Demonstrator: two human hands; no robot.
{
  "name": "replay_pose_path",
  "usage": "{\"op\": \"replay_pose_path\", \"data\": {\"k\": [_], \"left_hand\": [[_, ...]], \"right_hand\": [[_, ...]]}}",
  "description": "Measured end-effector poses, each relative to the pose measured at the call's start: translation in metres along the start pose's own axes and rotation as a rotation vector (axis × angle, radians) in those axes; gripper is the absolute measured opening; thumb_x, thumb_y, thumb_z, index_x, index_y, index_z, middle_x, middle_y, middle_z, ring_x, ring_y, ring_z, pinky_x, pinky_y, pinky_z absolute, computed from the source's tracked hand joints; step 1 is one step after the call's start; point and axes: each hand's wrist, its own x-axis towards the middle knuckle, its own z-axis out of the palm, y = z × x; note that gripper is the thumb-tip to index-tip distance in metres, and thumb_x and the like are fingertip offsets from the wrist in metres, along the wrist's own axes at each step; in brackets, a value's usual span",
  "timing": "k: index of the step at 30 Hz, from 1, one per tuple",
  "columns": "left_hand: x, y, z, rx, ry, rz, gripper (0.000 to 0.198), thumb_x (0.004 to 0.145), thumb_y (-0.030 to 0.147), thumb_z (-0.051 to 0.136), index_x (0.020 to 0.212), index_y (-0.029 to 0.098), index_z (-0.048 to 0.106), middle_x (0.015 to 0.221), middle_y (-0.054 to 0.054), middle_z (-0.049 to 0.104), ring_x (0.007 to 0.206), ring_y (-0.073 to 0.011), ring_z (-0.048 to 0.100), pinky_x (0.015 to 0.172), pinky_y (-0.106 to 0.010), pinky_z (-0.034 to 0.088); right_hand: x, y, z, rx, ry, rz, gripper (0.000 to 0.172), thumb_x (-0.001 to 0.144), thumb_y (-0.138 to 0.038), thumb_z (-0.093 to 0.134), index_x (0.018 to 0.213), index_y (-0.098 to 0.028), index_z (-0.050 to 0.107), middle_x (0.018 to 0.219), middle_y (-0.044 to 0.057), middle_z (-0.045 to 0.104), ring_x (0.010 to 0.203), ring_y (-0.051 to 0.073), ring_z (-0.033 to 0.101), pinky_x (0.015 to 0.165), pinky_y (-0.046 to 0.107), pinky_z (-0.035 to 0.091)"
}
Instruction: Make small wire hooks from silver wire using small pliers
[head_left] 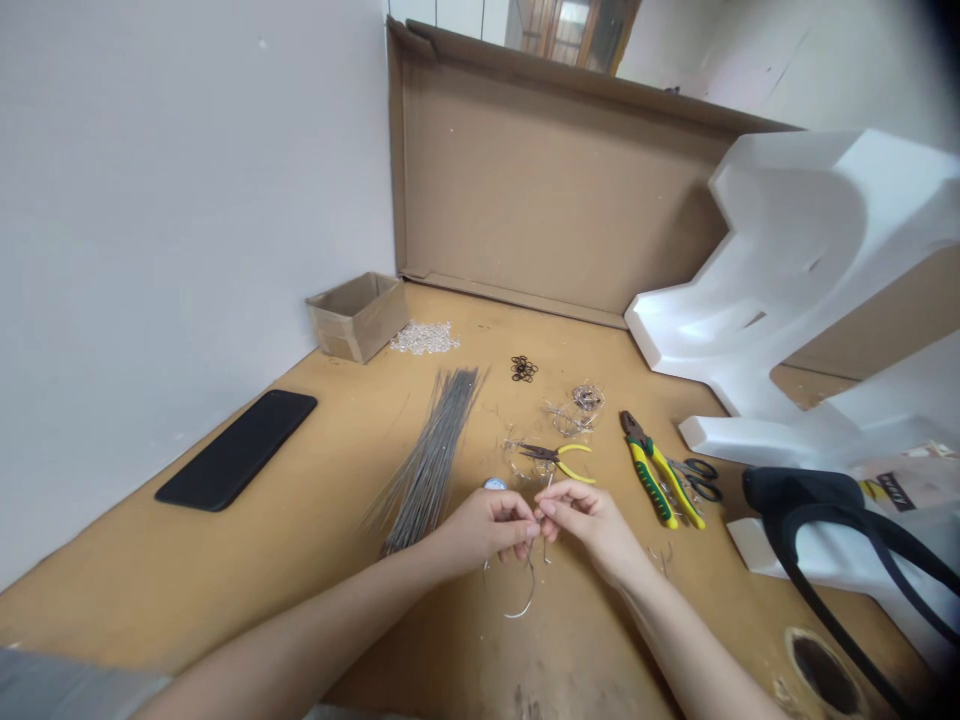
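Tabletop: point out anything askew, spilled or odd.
Bent wire scraps lie tangled beyond the small pliers, messy against the straight wires gathered nearby. Tiny clear pieces sit loose beside the small cardboard box, perhaps spilled.

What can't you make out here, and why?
All in the head view:
Wire: pinched part, hidden by fingers of left hand and right hand.
Round blue-white thing: lower part, behind left hand.
Small cardboard box: floor, behind its walls.
Black strapped item: cut by right edge.
Clear pieces: too small for shape.
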Motion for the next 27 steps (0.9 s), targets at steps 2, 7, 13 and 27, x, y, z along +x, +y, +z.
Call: {"op": "replay_pose_path", "data": {"k": [2, 7, 13, 27], "left_hand": [[-0.002, 0.002, -0.001, 0.020, -0.013, 0.006, 0.022, 0.071, 0.036, 0.058, 0.073, 0.014, 0.057, 0.060, 0.000, 0.057, 0.055, -0.0099, 0.053, 0.051, -0.021, 0.041], [-0.011, 0.009, -0.002, 0.422, -0.027, 0.226, 0.018, 0.071, 0.029, 0.061, 0.084, 0.017, 0.061, 0.075, -0.002, 0.062, 0.067, -0.0115, 0.056, 0.060, -0.021, 0.041], [-0.013, 0.008, -0.002, 0.797, 0.001, 0.424, 0.013, 0.076, 0.029, 0.057, 0.080, 0.018, 0.061, 0.074, -0.002, 0.062, 0.065, -0.0122, 0.056, 0.060, -0.021, 0.038], [-0.007, 0.003, -0.003, 0.346, -0.051, 0.194, 0.017, 0.074, 0.027, 0.058, 0.086, 0.015, 0.057, 0.075, -0.001, 0.059, 0.068, -0.0102, 0.053, 0.062, -0.020, 0.040]], "right_hand": [[0.000, -0.002, -0.003, 0.025, 0.025, 0.001, 0.019, 0.069, -0.033, 0.069, 0.077, -0.017, 0.066, 0.061, 0.000, 0.065, 0.053, 0.011, 0.058, 0.053, 0.024, 0.047], [0.003, -0.006, -0.013, 0.192, 0.073, 0.033, 0.016, 0.068, -0.029, 0.071, 0.076, -0.016, 0.066, 0.068, 0.001, 0.065, 0.053, 0.009, 0.058, 0.052, 0.021, 0.046], [0.003, -0.004, -0.012, 0.223, 0.044, 0.042, 0.015, 0.069, -0.027, 0.071, 0.077, -0.016, 0.066, 0.068, 0.001, 0.065, 0.053, 0.009, 0.058, 0.053, 0.021, 0.047], [0.001, 0.000, -0.008, 0.039, 0.098, -0.048, 0.018, 0.070, -0.031, 0.069, 0.078, -0.016, 0.065, 0.064, 0.001, 0.067, 0.054, 0.011, 0.060, 0.057, 0.025, 0.048]]}}
